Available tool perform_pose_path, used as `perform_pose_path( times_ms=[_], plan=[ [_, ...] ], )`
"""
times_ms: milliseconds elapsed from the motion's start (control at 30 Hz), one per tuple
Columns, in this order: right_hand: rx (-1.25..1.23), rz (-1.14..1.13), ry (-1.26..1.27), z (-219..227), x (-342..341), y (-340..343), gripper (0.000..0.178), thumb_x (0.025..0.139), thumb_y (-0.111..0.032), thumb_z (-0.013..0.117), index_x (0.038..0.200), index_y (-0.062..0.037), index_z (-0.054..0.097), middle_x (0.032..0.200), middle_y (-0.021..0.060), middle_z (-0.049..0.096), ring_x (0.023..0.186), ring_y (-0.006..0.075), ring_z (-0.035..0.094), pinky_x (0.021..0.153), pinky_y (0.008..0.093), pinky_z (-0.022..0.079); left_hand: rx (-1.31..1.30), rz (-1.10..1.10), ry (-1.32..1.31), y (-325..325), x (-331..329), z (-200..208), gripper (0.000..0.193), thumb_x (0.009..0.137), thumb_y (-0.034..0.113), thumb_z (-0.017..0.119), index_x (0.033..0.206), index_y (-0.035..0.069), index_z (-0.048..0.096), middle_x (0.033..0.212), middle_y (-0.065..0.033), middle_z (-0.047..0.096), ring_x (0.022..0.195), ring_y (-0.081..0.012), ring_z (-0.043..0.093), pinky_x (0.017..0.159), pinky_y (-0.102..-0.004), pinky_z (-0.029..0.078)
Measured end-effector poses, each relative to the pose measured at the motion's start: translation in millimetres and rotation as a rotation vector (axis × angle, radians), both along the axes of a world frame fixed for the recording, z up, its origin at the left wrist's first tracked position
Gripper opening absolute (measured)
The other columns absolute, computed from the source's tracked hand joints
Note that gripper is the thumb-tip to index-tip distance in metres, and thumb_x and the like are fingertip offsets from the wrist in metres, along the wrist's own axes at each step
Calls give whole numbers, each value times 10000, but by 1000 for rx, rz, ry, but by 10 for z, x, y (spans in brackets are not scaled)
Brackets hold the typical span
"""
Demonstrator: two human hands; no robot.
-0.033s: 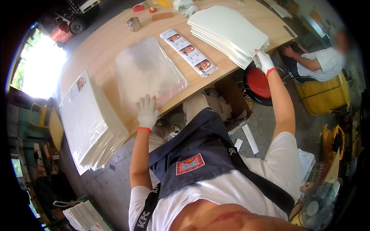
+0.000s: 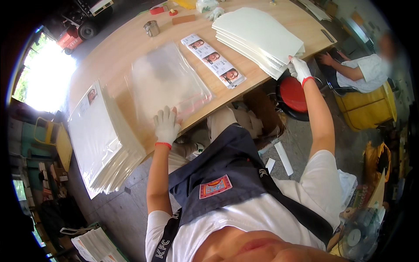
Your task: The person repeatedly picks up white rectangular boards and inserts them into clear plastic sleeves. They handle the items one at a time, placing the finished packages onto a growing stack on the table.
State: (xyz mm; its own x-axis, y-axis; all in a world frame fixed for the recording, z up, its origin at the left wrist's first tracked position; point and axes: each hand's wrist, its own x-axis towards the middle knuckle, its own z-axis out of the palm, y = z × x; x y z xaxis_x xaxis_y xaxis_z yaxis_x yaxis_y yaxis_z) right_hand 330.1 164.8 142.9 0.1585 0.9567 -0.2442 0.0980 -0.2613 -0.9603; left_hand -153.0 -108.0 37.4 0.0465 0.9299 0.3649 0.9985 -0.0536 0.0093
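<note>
My left hand (image 2: 166, 124), in a white glove with a red cuff, lies flat with its fingers spread on the near edge of a pile of clear plastic sleeves (image 2: 163, 78). At the table's right edge my right hand (image 2: 299, 70), gloved alike with bare fingertips, pinches the near corner of a white sheet (image 2: 257, 30) on a stack; how many sheets it holds cannot be seen. Between the two piles is a strip of printed labels (image 2: 214, 59) with portrait pictures. Left of the sleeves stands a thick stack of sleeved white sheets (image 2: 98, 135), a label on the top one.
A metal cup (image 2: 151, 29), a brown block (image 2: 183, 19) and a loose glove (image 2: 215, 14) sit farther back on the wooden table (image 2: 118, 56). A red stool (image 2: 293, 96) stands by its right edge. Another person (image 2: 358, 72) sits at the right. Paper scraps (image 2: 283, 158) litter the floor.
</note>
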Motion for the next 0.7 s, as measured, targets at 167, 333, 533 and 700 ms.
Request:
perform_pose_path(
  times_ms=[167, 333, 533, 700],
  plan=[
    [66, -7, 359, 31, 294, 524, 235, 854, -283, 623, 952, -87, 539, 758, 19, 552, 555, 102, 508, 412, 220, 382, -86, 76, -117, 339, -44, 37, 393, 759, 251, 595, 1134, 140, 554, 1076, -110, 544, 997, -305, 527, 853, -447, 395],
    [33, 43, 565, 26, 407, 933, 147, 867, -153, 578, 992, -97, 523, 900, 36, 560, 657, 148, 549, 489, 243, 458, -296, 206, -104, 426, -52, 258, 291, 741, 152, 574, 1031, 164, 564, 1026, -66, 581, 911, -284, 573, 789, -427, 448],
    [245, 156, 648, 45, -54, 214, 265, 843, -91, 559, 1104, -66, 520, 1017, 75, 572, 811, 197, 593, 628, 319, 515, -181, 207, -186, 440, -463, 132, 159, 770, 129, 561, 925, 121, 593, 937, -104, 595, 866, -314, 591, 745, -424, 475],
    [24, 327, 661, 229, -390, -1285, 438, 821, -163, 532, 1216, 15, 469, 1117, 149, 577, 965, 257, 604, 817, 372, 522, -278, 233, -514, 424, -405, 248, 203, 796, 70, 497, 970, 89, 599, 1007, -121, 609, 903, -314, 589, 777, -395, 473]
  ],
)
